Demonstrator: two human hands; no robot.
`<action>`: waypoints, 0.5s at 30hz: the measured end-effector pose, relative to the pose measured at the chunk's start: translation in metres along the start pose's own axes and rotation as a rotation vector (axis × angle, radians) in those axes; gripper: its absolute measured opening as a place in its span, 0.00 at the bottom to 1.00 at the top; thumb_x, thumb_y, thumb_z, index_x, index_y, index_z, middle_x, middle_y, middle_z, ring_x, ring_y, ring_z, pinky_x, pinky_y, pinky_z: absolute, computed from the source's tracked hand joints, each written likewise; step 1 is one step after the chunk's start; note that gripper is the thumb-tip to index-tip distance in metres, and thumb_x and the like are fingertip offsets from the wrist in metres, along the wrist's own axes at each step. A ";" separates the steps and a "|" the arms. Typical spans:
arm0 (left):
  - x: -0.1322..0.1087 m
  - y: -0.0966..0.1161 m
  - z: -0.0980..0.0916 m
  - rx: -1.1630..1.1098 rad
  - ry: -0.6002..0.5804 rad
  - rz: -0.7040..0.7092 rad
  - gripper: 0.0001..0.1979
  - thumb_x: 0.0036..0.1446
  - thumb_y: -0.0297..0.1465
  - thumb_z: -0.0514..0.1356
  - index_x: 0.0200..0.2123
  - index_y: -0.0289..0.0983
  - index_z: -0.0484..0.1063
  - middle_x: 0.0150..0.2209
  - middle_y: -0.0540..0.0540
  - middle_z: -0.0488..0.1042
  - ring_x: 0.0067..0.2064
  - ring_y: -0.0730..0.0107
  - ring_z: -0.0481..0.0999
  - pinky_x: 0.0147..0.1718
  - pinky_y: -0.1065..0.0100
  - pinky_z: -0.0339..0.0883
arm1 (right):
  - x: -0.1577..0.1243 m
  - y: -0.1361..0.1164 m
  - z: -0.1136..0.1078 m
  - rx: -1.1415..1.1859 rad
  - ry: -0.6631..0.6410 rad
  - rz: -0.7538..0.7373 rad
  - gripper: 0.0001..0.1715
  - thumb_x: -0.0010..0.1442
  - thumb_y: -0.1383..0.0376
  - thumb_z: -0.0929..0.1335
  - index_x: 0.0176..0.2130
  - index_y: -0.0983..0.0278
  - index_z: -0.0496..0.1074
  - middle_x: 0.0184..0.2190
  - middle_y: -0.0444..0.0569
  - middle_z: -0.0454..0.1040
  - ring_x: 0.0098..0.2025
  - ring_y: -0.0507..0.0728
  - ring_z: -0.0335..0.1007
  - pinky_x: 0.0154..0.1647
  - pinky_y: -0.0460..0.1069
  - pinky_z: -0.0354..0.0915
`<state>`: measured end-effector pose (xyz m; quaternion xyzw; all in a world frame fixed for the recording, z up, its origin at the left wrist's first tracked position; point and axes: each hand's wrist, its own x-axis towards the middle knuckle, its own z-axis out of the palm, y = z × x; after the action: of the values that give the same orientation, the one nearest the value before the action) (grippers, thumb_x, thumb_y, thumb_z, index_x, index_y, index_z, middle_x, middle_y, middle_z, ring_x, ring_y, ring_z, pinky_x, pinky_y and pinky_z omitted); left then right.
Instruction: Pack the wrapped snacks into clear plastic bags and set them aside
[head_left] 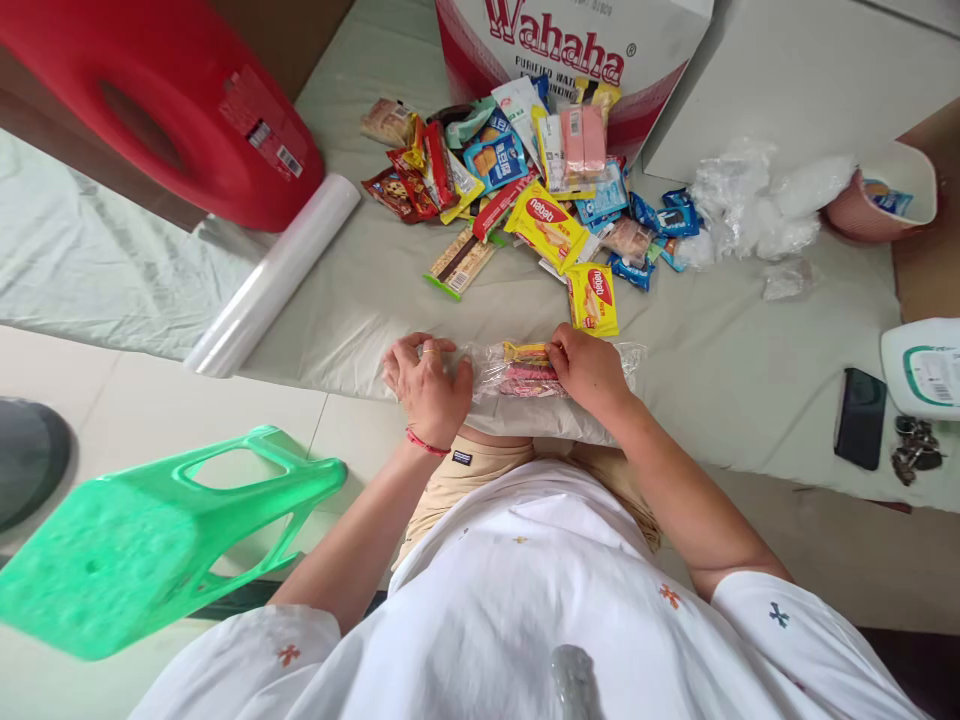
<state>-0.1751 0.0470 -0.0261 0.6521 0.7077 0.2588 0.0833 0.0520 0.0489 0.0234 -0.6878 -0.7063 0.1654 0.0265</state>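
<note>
A small bundle of red and yellow snack packets (pixel 527 378) lies in clear plastic film (pixel 489 368) at the front edge of the cloth-covered surface. My right hand (pixel 592 372) pinches the bundle's right end, thumb and fingers closed on the wrapped packets. To the left, my left hand (pixel 429 385) rests palm down on the film, its thumb apart from the bent fingers and beside the gathered film. Just beyond the bundle lies a yellow wafer packet (pixel 593 299). A heap of mixed snacks, with another yellow wafer packet (pixel 547 227) on it, spreads farther back.
A roll of plastic film (pixel 274 275) lies at left beside a red jug (pixel 247 120). A Wahaha carton (pixel 570 40) stands behind the snacks. Crumpled clear plastic (pixel 750 200), a pink basket (pixel 874 205), a phone (pixel 859 418) and keys (pixel 916 450) are at right. A green stool (pixel 142 540) lies left.
</note>
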 end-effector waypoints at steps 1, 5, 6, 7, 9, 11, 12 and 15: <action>0.000 0.003 -0.001 -0.013 -0.012 -0.014 0.13 0.64 0.38 0.59 0.46 0.39 0.77 0.55 0.35 0.71 0.61 0.44 0.66 0.59 0.44 0.61 | 0.000 -0.001 0.001 -0.013 0.003 0.000 0.15 0.74 0.60 0.60 0.47 0.62 0.73 0.41 0.50 0.81 0.39 0.60 0.74 0.32 0.51 0.50; -0.001 0.019 -0.004 -0.015 -0.120 0.073 0.16 0.67 0.40 0.57 0.50 0.40 0.77 0.65 0.36 0.66 0.75 0.43 0.49 0.70 0.43 0.47 | -0.001 0.001 0.002 -0.029 0.043 -0.037 0.16 0.75 0.60 0.59 0.48 0.61 0.74 0.42 0.50 0.80 0.39 0.60 0.73 0.32 0.51 0.53; -0.002 0.022 -0.004 0.003 -0.149 0.106 0.14 0.66 0.41 0.59 0.47 0.40 0.78 0.66 0.36 0.64 0.76 0.42 0.46 0.71 0.42 0.44 | -0.002 0.002 0.002 -0.019 0.068 -0.047 0.15 0.74 0.60 0.60 0.48 0.61 0.74 0.43 0.51 0.79 0.40 0.60 0.73 0.33 0.51 0.55; -0.003 0.024 -0.004 0.020 -0.174 0.130 0.12 0.65 0.40 0.61 0.44 0.39 0.78 0.67 0.36 0.64 0.76 0.41 0.45 0.71 0.42 0.44 | -0.003 0.003 0.000 -0.006 0.104 -0.058 0.15 0.73 0.60 0.62 0.49 0.62 0.75 0.44 0.52 0.78 0.41 0.61 0.73 0.35 0.51 0.58; -0.005 0.027 -0.003 0.040 -0.199 0.155 0.09 0.64 0.38 0.62 0.38 0.39 0.78 0.65 0.35 0.67 0.74 0.40 0.50 0.69 0.42 0.48 | -0.010 0.003 -0.005 0.025 0.213 -0.099 0.15 0.72 0.61 0.64 0.50 0.63 0.76 0.46 0.55 0.77 0.46 0.63 0.71 0.42 0.53 0.63; -0.007 0.026 -0.001 0.050 -0.186 0.160 0.09 0.64 0.37 0.61 0.35 0.39 0.78 0.62 0.35 0.70 0.70 0.39 0.58 0.64 0.44 0.56 | -0.020 -0.002 -0.010 0.054 0.326 -0.180 0.16 0.72 0.62 0.63 0.53 0.63 0.76 0.49 0.57 0.75 0.51 0.64 0.68 0.51 0.56 0.65; -0.007 0.025 0.000 0.054 -0.175 0.167 0.10 0.65 0.37 0.61 0.35 0.38 0.78 0.60 0.35 0.71 0.67 0.40 0.63 0.61 0.45 0.59 | -0.025 -0.006 -0.012 0.064 0.355 -0.239 0.17 0.72 0.63 0.63 0.54 0.62 0.76 0.51 0.56 0.75 0.53 0.64 0.67 0.55 0.58 0.63; -0.006 0.022 0.000 0.032 -0.180 0.185 0.11 0.66 0.36 0.57 0.36 0.37 0.77 0.47 0.36 0.78 0.51 0.49 0.75 0.48 0.55 0.65 | -0.035 -0.016 -0.004 0.060 0.301 -0.414 0.20 0.74 0.63 0.63 0.59 0.58 0.75 0.57 0.53 0.75 0.58 0.63 0.65 0.61 0.59 0.60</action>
<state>-0.1553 0.0419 -0.0166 0.7364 0.6383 0.1943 0.1118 0.0399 0.0156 0.0376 -0.5445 -0.8149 0.0731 0.1850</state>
